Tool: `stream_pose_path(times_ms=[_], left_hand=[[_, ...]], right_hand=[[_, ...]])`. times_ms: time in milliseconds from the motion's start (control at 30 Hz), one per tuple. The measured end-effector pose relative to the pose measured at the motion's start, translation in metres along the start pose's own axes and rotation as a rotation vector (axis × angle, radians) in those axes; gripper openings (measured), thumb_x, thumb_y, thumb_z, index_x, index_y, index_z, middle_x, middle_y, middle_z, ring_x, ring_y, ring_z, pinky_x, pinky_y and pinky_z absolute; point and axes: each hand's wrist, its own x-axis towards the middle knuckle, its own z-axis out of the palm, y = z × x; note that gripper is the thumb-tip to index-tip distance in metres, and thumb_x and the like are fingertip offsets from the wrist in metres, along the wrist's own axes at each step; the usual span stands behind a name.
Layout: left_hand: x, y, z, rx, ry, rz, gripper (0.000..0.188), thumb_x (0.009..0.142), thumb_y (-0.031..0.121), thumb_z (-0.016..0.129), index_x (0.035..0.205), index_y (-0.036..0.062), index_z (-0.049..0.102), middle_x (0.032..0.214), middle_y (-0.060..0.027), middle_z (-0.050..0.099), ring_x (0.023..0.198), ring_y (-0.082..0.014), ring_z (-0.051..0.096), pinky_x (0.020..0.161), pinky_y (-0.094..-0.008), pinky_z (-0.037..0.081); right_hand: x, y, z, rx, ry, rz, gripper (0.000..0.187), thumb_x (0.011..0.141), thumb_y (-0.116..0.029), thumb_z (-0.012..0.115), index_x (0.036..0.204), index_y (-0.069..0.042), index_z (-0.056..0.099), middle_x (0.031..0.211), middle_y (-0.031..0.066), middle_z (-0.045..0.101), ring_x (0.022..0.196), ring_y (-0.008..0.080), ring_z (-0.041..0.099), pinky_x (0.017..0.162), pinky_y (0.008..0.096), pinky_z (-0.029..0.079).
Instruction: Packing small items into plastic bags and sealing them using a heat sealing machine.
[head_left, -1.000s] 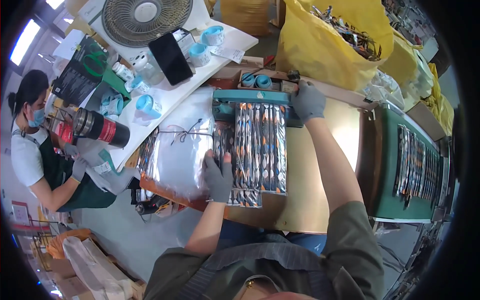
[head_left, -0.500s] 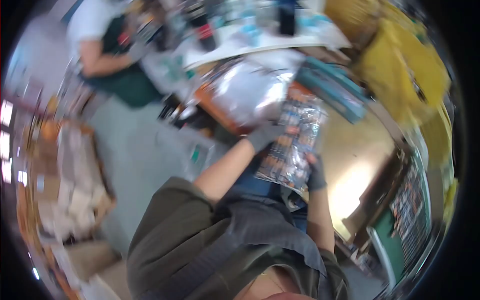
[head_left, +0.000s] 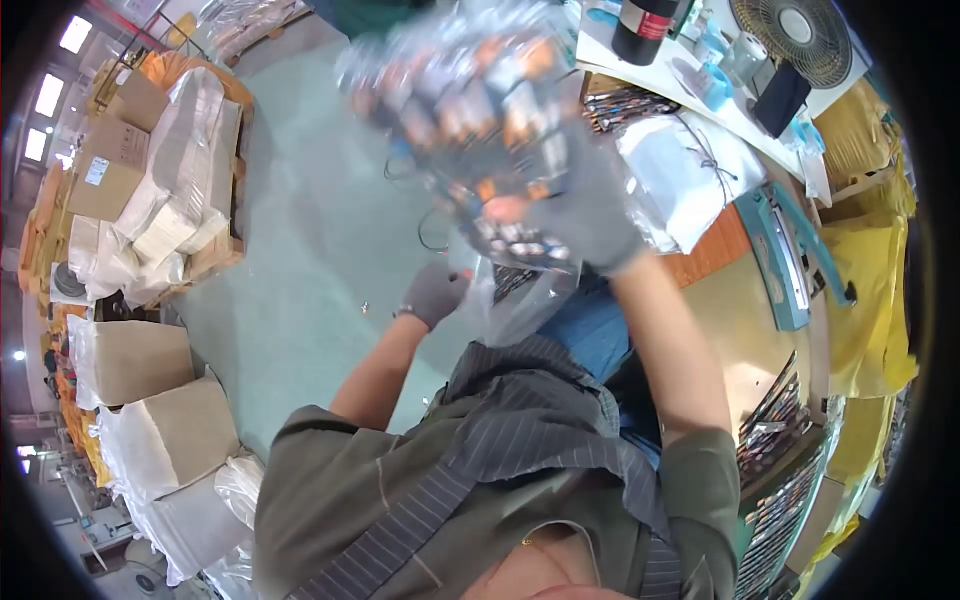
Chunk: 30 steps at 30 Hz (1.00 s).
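Green workshop floor (head_left: 300, 260) fills the background, cardboard boxes (head_left: 150, 400) stacked along its left edge. Nearest me, my left hand (head_left: 435, 293) has its gloved fingers clenched on the mouth of a clear plastic bag (head_left: 520, 300). Above it, my right hand (head_left: 585, 215) grips a blurred sheet of small packets (head_left: 470, 110), held off the desk (head_left: 730, 300). I'd keep that bag mouth wide and feed the sheet's lower edge in squarely. Farther off sit a teal sealer (head_left: 785, 260) and a fan (head_left: 800, 35).

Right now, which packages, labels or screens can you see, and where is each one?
Clear plastic packet: raised in the gloved right hand, orange and dark items inside, blurred.
Clear bag: by the gloved left hand.
Cardboard boxes: far left, brown, one with a white label.
Dark tablet: upper right table.
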Motion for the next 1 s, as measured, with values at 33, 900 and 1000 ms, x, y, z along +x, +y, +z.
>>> stream_pose_path(times_ms=[33,900,1000], left_hand=[[0.022,-0.039,0.018,-0.061,0.036,-0.082,0.047,0.079,0.031,0.057,0.113,-0.0012,0.055,0.105,-0.0219,0.062,0.086,-0.0358,0.063,0.073,-0.0433,0.05],[0.067,-0.026,-0.125,-0.409,0.279,-0.033,0.043,0.088,0.045,0.057,0.065,0.0108,0.047,0.056,0.001,0.043,0.045,-0.0082,0.04,0.04,-0.025,0.031],[0.069,-0.018,-0.129,-0.26,0.417,0.132,0.048,0.089,0.046,0.053,0.072,0.0014,0.056,0.064,-0.0035,0.054,0.055,-0.0116,0.051,0.052,-0.0266,0.041]], right_hand=[[-0.001,0.024,0.023,0.177,-0.089,0.048,0.099,0.057,-0.033,0.085,0.135,-0.001,0.033,0.123,0.0162,0.052,0.111,0.0246,0.052,0.097,0.0345,0.04],[0.041,0.072,-0.01,-1.192,-0.788,0.259,0.069,0.075,-0.031,0.065,0.135,-0.009,0.04,0.125,0.0139,0.052,0.118,0.0281,0.048,0.105,0.0357,0.03],[-0.002,0.059,-0.051,-0.924,-0.338,-0.073,0.059,0.077,-0.033,0.067,0.126,-0.007,0.048,0.117,0.0139,0.056,0.109,0.0312,0.051,0.094,0.0364,0.04]])
